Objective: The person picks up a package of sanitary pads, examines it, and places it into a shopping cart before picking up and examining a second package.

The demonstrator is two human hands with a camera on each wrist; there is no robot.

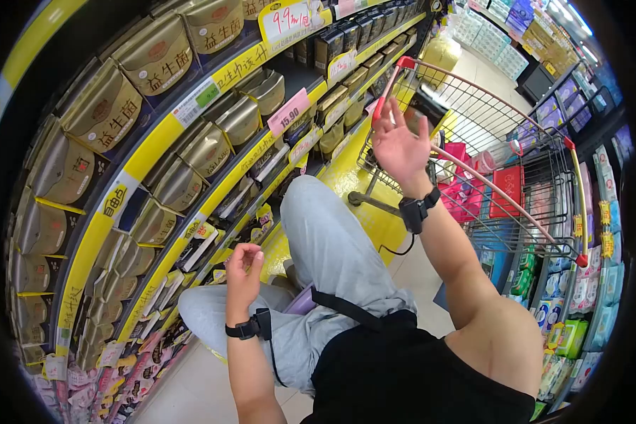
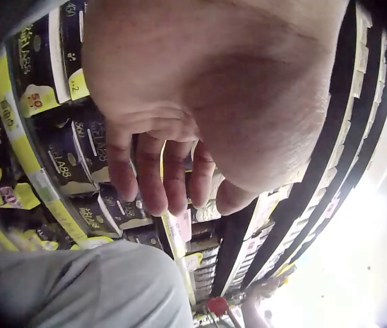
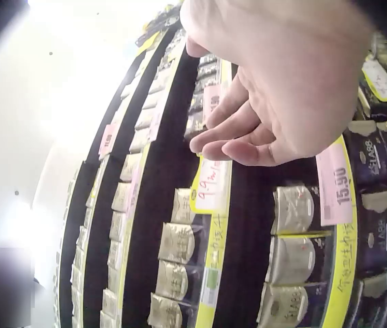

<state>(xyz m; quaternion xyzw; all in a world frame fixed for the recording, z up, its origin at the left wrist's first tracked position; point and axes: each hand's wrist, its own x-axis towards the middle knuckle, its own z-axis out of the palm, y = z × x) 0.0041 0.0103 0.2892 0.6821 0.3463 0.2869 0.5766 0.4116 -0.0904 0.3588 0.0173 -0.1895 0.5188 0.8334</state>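
Note:
In the head view my right hand [image 1: 403, 148] is raised beside the shopping cart [image 1: 405, 63], palm showing and fingers spread. A dark, blurred package [image 1: 429, 104] is just past its fingers, over the cart; whether they touch, I cannot tell. The right wrist view shows this hand [image 3: 275, 89] with loosely bent fingers and nothing in them. Near my bent knee and the lower shelves is my left hand [image 1: 244, 275], fingers loosely curled and empty. In the left wrist view its relaxed fingers hang in front of dark packages [image 2: 67, 160] on the shelf.
Curved shelves on the left hold gold packs [image 1: 102, 106], with price tags [image 1: 288, 113] on their yellow edges. Inside the cart are a red box [image 1: 507, 191] and pink packages [image 1: 459, 191]. More stocked shelves with green packs [image 1: 572, 338] stand at the right.

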